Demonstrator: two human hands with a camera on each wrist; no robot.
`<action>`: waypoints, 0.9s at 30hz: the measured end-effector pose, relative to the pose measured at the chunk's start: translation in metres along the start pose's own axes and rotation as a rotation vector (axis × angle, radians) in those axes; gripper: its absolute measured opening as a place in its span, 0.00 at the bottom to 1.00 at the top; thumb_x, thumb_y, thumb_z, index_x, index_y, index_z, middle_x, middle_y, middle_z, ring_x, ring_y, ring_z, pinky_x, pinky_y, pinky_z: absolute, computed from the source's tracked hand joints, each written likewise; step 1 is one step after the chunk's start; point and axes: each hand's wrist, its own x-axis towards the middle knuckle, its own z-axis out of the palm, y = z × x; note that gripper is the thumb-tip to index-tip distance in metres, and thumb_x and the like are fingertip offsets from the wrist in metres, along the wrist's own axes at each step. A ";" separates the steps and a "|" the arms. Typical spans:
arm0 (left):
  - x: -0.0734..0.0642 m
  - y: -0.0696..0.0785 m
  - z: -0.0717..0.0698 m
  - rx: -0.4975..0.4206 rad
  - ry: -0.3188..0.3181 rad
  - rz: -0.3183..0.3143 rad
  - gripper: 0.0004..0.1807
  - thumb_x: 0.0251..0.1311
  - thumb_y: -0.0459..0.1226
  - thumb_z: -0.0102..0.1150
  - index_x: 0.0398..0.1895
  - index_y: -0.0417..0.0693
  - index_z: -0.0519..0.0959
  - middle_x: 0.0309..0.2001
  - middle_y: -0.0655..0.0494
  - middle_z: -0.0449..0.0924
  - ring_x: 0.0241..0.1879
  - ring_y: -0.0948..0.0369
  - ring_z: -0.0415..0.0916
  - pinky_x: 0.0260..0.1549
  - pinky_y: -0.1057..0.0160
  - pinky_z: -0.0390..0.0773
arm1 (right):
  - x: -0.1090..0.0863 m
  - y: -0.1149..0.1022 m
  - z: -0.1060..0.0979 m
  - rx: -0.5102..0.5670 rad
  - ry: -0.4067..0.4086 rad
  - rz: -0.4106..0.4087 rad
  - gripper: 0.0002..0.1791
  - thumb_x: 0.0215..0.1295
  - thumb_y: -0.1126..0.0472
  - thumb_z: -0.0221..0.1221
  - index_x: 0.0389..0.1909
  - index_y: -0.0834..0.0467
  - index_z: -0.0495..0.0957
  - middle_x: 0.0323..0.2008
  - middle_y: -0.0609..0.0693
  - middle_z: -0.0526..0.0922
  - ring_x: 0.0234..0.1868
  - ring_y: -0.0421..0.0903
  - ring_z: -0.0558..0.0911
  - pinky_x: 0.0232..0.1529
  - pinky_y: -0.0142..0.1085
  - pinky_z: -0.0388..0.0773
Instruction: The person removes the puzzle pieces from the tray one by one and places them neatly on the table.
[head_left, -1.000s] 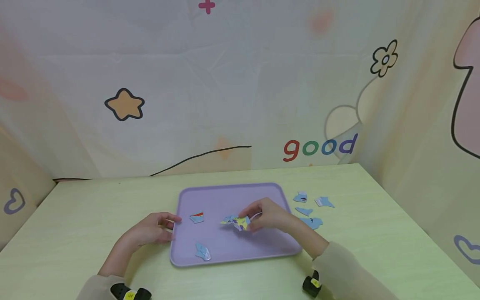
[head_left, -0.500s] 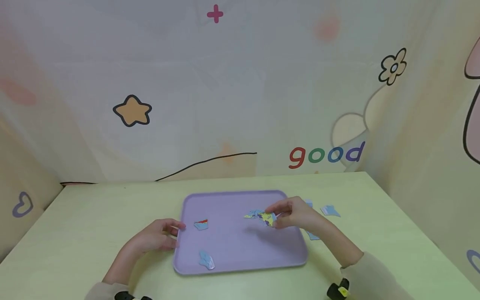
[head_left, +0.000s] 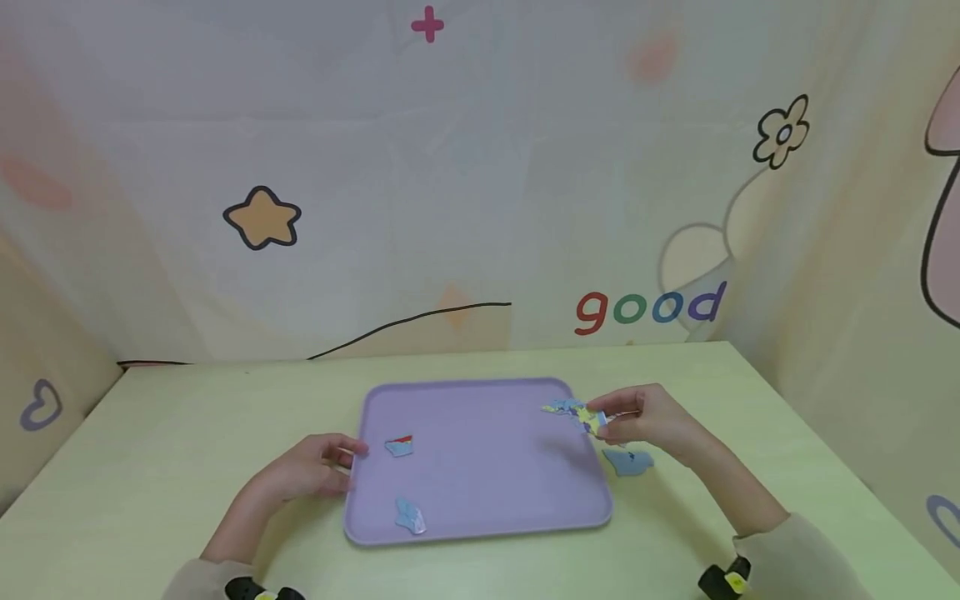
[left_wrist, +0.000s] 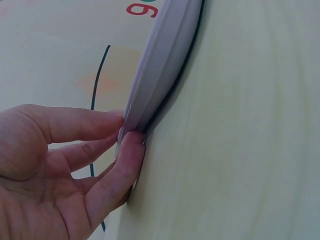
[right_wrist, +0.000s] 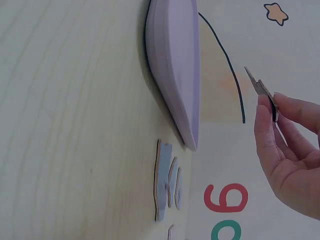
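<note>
Behind your table [head_left: 225, 417] hangs a pale backdrop [head_left: 375, 167] printed with an orange star [head_left: 262, 218], a flower [head_left: 782, 132], a pink cross [head_left: 427, 25] and the coloured word "good" [head_left: 649, 308]. The table is light, with a faint grain, and a purple tray [head_left: 480, 475] lies flat on it in front of you.

Your right hand [head_left: 648, 421] is drawn narrow, thumb and fingertips pinching the map piece [head_left: 573, 410], which is yellow, blue and purple. You hold that piece in the air at the tray's right edge, clear of the surface; its loose end points left over the tray, and a soft shadow falls on the tray below.

Your left hand [head_left: 311, 467] is at the tray's left edge, its fingertips and thumb holding the rim between them.

On the tray, near that left side, lie two pieces apart from each other: the red-edged piece [head_left: 399, 447] farther from you, and the blue piece [head_left: 410, 517] close to the near edge. Just beyond the tray's right edge, a larger blue piece [head_left: 630, 463] rests on the table. Your right wrist view shows smaller pieces [right_wrist: 172, 182] beside it. Black bands [head_left: 723, 582] circle your beige sleeves [head_left: 798, 558].
</note>
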 end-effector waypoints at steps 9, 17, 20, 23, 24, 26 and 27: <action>0.001 0.002 0.000 -0.005 0.002 -0.017 0.24 0.45 0.24 0.60 0.50 0.33 0.72 0.41 0.46 0.72 0.38 0.57 0.70 0.35 0.62 0.77 | -0.022 0.014 -0.029 -0.004 0.075 0.041 0.27 0.55 0.63 0.62 0.53 0.74 0.68 0.46 0.65 0.77 0.37 0.42 0.81 0.41 0.37 0.78; 0.000 0.004 0.000 0.006 -0.005 -0.011 0.24 0.45 0.24 0.60 0.50 0.32 0.71 0.41 0.45 0.72 0.38 0.57 0.70 0.34 0.62 0.77 | -0.039 0.033 -0.048 0.010 0.111 0.047 0.29 0.54 0.65 0.62 0.53 0.77 0.66 0.46 0.62 0.76 0.36 0.42 0.81 0.39 0.35 0.78; 0.001 0.003 -0.001 0.013 -0.004 -0.012 0.24 0.45 0.24 0.60 0.50 0.32 0.71 0.41 0.44 0.73 0.38 0.57 0.71 0.34 0.61 0.77 | -0.044 0.039 -0.053 0.010 0.117 0.056 0.29 0.53 0.65 0.62 0.53 0.78 0.65 0.45 0.61 0.76 0.35 0.45 0.82 0.39 0.36 0.78; 0.001 0.002 -0.001 0.007 -0.008 -0.015 0.24 0.45 0.24 0.60 0.50 0.32 0.71 0.41 0.44 0.72 0.38 0.56 0.70 0.34 0.62 0.77 | -0.047 0.045 -0.058 0.014 0.122 0.077 0.30 0.53 0.65 0.62 0.53 0.78 0.65 0.44 0.58 0.76 0.35 0.45 0.81 0.39 0.36 0.79; 0.001 0.001 -0.001 0.002 -0.007 -0.020 0.24 0.45 0.24 0.60 0.50 0.32 0.71 0.41 0.44 0.72 0.39 0.56 0.70 0.35 0.62 0.77 | -0.048 0.047 -0.060 0.015 0.120 0.082 0.30 0.54 0.65 0.62 0.53 0.78 0.64 0.44 0.58 0.76 0.35 0.44 0.81 0.39 0.37 0.79; 0.001 0.001 -0.001 -0.003 -0.009 -0.025 0.24 0.45 0.24 0.60 0.51 0.32 0.71 0.41 0.44 0.72 0.39 0.56 0.70 0.35 0.62 0.76 | -0.050 0.051 -0.063 0.019 0.116 0.093 0.30 0.54 0.66 0.62 0.53 0.78 0.64 0.44 0.56 0.76 0.36 0.43 0.81 0.39 0.37 0.79; 0.001 0.001 -0.001 -0.005 -0.011 -0.026 0.24 0.45 0.24 0.60 0.51 0.32 0.71 0.41 0.45 0.72 0.39 0.56 0.70 0.35 0.62 0.76 | -0.050 0.053 -0.064 0.020 0.116 0.100 0.30 0.54 0.66 0.62 0.53 0.78 0.64 0.43 0.55 0.76 0.36 0.42 0.80 0.39 0.37 0.79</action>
